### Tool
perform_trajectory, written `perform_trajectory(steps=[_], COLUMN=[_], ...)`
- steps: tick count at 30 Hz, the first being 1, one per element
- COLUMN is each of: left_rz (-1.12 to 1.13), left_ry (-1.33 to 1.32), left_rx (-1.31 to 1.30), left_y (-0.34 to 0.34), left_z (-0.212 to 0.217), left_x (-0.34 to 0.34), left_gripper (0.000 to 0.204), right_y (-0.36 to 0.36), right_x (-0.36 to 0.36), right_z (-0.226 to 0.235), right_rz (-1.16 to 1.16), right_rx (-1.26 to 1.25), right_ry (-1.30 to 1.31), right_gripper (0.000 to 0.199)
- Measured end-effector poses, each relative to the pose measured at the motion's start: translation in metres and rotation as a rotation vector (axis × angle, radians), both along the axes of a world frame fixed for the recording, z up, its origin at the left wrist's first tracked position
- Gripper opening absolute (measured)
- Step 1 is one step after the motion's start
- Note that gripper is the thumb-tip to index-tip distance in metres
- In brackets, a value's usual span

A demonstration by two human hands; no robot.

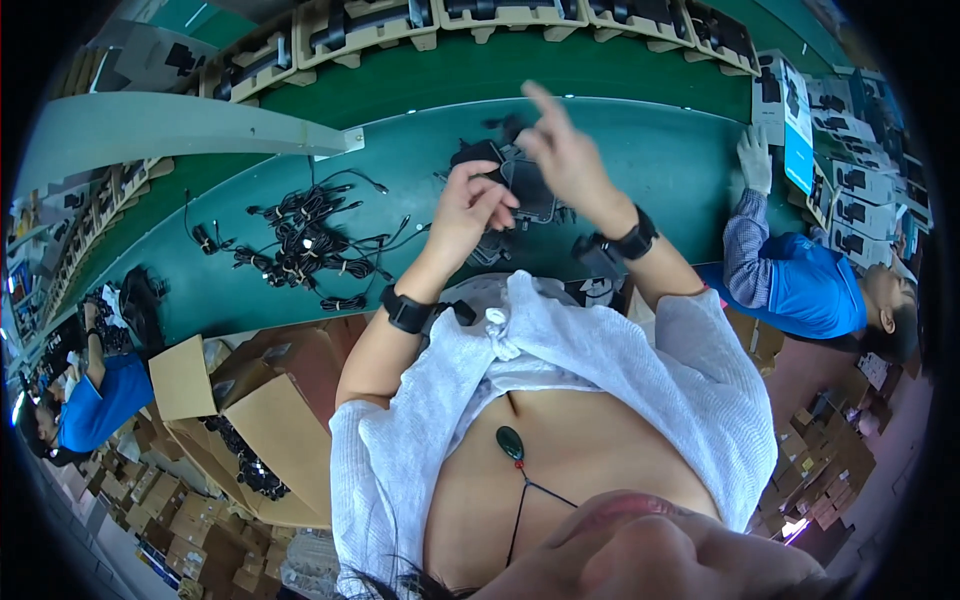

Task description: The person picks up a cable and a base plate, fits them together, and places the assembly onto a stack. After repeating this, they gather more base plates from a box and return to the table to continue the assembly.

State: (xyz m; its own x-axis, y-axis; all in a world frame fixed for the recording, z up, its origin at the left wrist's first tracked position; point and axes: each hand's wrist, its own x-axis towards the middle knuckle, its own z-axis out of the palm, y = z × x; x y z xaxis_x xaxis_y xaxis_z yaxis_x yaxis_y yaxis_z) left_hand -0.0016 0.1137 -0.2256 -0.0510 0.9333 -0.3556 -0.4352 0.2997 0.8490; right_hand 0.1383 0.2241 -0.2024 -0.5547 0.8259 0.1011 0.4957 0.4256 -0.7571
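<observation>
Both my hands are over the green workbench (390, 165), above a cluster of black parts. My left hand (468, 212) has loosely bent fingers and nothing visible in its grip; its fingertips are beside a black block (476, 153). Just right of it, my right hand (570, 165) is raised, index finger stretched forward and the others partly bent, slightly blurred. Under and between the hands lies a dark rectangular frame-like part (532, 192), partly covered by them. A tangled pile of black cables (310, 235) with small connectors spreads to the left.
Beige trays (365, 40) holding black devices line the far side. A grey metal arm (200, 125) reaches in from the left. An opened carton (285, 430) stands below the bench. At right, a co-worker's gloved hand (755, 160) is near printed boxes (783, 110); another person (100, 400) works far left.
</observation>
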Motion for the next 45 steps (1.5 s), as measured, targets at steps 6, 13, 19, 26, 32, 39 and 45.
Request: perform_trajectory(steps=[6, 13, 19, 26, 32, 39, 45], left_rz=[0.010, 0.116, 0.147, 0.332, 0.286, 0.116, 0.028], left_ry=[0.155, 0.188, 0.209, 0.237, 0.483, 1.005, 1.132], left_rx=[-0.099, -0.230, -0.322, -0.407, -0.347, -0.215, -0.175], left_y=[-0.033, -0.071, -0.078, -0.090, -0.083, -0.029, -0.029], left_z=[-0.029, -0.051, -0.046, -0.049, -0.069, -0.088, -0.100], left_x=[-0.022, -0.029, -0.030, -0.030, -0.035, -0.035, -0.038], left_gripper=[0.017, 0.015, 0.016, 0.027, 0.025, 0.041, 0.033], right_y=[0.165, 0.301, 0.373, 0.313, 0.319, 0.284, 0.311], right_x=[0.048, 0.068, 0.095, -0.001, 0.009, 0.041, 0.064], right_z=[-0.014, -0.034, -0.087, -0.072, -0.079, -0.059, -0.099], right_rz=[-0.421, -0.428, 0.257, -0.902, -0.704, -0.646, -0.572], right_rx=[0.361, 0.354, 0.428, 0.185, 0.367, 0.759, 0.759], right_ry=[0.004, -0.204, 0.105, -0.324, -0.606, -0.787, -0.334], right_gripper=[0.032, 0.035, 0.029, 0.042, 0.041, 0.022, 0.016])
